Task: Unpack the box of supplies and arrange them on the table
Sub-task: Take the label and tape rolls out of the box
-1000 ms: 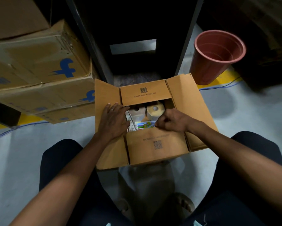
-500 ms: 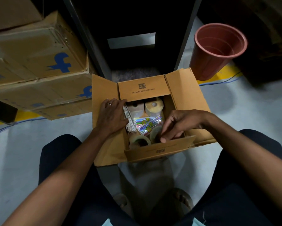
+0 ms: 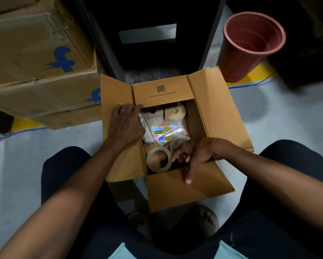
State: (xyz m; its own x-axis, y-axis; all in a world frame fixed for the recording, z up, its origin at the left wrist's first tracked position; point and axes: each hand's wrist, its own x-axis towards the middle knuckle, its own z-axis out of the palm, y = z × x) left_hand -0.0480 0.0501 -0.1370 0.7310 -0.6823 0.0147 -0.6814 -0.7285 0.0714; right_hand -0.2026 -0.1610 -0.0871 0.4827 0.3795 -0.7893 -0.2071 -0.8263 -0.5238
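The cardboard box (image 3: 168,94) sits on the grey floor (image 3: 278,113) between the person's knees, all four flaps folded outward. Inside, at the far end, two label rolls (image 3: 173,113) stand side by side; a stack of white envelopes or papers (image 3: 146,128) stands on edge against the left wall; colourful packets of pens (image 3: 168,133) lie across the middle; two rolls of clear tape (image 3: 158,159) lie flat at the near end, the right one partly hidden by the right hand. The left hand (image 3: 126,124) rests flat on the left flap, fingers straight and reaching the box edge beside the paper stack; its grip is wide and holds nothing. The right hand (image 3: 196,154) hangs over the near right corner of the opening, fingers spread and loosely bent just above the tape rolls, thumb pressing on the near flap; its grip is wide, and I cannot tell whether any fingertip touches the tape. Stacked cartons with blue logos (image 3: 41,58) stand to the left of the box. A reddish plastic pot (image 3: 250,45) stands upright to the right, well apart from it. A dark frame (image 3: 147,34) stands behind the box.
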